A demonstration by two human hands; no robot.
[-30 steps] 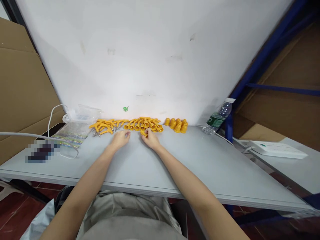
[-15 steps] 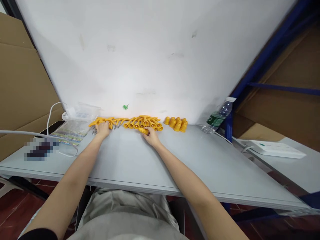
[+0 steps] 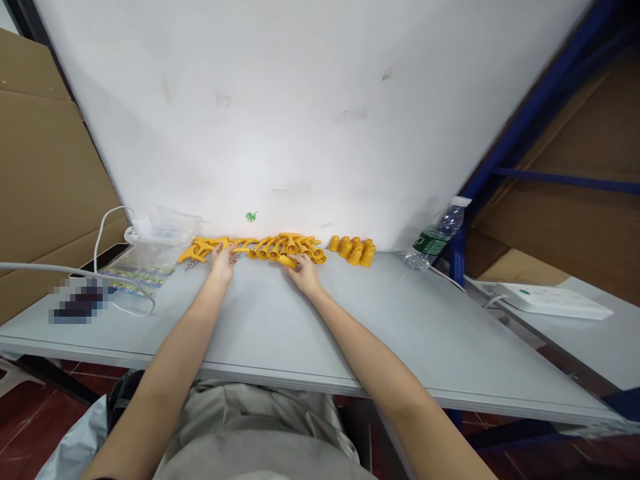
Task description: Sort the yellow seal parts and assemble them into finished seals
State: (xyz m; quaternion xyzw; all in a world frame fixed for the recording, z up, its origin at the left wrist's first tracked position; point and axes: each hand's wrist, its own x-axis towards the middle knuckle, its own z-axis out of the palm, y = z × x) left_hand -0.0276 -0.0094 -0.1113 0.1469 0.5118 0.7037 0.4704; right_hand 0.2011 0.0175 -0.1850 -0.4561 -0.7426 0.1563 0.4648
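My right hand (image 3: 305, 275) pinches a yellow plastic piece with a rounded end (image 3: 287, 261), just in front of a row of yellow plastic parts with flared, open ends (image 3: 273, 254). Farther left, my left hand (image 3: 221, 263) has its fingers drawn together at the edge of a pile of yellow branched plastic pieces (image 3: 201, 247). What its fingers hold, if anything, is too small to name. Small shiny metal bits (image 3: 191, 265) lie to the left of that hand. To the right of the row stand several yellow cup-shaped caps (image 3: 356, 251).
A clear plastic bottle (image 3: 435, 237) leans at the back right by a blue metal post. Plastic bags (image 3: 145, 261), a white cable (image 3: 95, 268) and a dark flat device (image 3: 113, 253) lie at the left. A white wall (image 3: 320, 120) closes off the table's rear.
My left hand has shifted right and slightly toward me, from over the branched pieces to their near right side. My right hand stays almost in place with the same yellow piece.
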